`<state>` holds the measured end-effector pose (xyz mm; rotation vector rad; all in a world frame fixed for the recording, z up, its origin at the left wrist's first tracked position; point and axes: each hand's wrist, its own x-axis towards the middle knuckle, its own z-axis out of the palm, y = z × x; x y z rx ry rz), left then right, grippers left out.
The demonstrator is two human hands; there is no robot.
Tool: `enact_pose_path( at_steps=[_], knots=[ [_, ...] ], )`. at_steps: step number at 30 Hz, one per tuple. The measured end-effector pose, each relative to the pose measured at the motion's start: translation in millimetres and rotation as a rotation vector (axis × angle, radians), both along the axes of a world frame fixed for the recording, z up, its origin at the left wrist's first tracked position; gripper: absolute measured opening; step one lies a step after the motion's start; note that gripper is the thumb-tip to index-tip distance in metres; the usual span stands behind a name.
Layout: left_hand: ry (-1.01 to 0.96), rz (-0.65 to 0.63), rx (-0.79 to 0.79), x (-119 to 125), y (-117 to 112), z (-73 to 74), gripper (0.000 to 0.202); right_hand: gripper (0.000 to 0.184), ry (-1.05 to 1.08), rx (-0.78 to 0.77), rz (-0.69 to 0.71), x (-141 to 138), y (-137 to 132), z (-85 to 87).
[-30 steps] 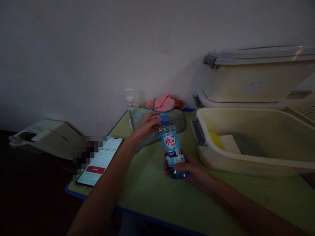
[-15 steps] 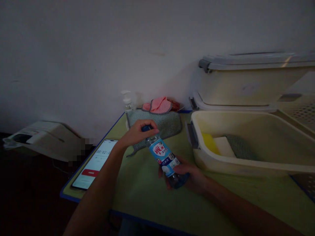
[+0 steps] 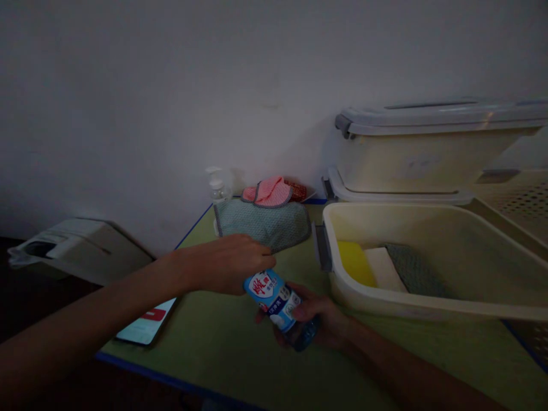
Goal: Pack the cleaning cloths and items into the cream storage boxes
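Note:
A blue-labelled bottle with clear blue liquid is tilted over the green table, its neck pointing up and left. My right hand is wrapped round its lower part, thumb on the label. My left hand is closed over the bottle's neck and cap, which it hides. Just behind my left hand lies a grey-green cloth. A folded pink cloth rests at the table's back edge.
An open cream bin on the right holds a yellow sponge, a white block and a dark cloth. Behind it stands a lidded box. A pump bottle is at the back; a phone lies left.
My left hand has rolled over, its back now upward and its forearm swung left across the phone. The bottle sits slightly lower and further left in view, still in my right hand.

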<state>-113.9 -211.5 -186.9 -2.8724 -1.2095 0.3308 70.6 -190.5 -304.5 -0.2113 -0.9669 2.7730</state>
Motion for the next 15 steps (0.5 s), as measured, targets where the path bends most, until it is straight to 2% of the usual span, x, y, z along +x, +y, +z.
enact_pose_path(
  at_steps=[3, 6, 11, 13, 15],
  knots=[
    [0.031, -0.107, 0.091, 2.4, 9.3, 0.7, 0.006, 0.053, 0.027, -0.029, -0.036, 0.5, 0.1, 1.6],
    [0.07, -0.157, 0.148, 1.5, 10.4, 11.3, 0.008, 0.051, 0.055, -0.039, -0.025, 0.0, -0.9, 2.1],
    [0.117, -0.088, 0.221, 2.9, -2.6, 48.8, 0.018, 0.058, 0.08, -0.019, 0.052, -1.2, -4.3, -6.6],
    [0.135, -0.083, 0.247, 2.2, -4.5, 67.1, 0.018, 0.06, 0.082, -0.009, 0.034, -1.8, -4.9, -10.1],
    [0.157, -0.083, 0.295, -1.7, -3.2, 85.5, 0.018, 0.052, 0.076, 0.004, -0.005, -2.6, -4.7, -11.1]
  ],
)
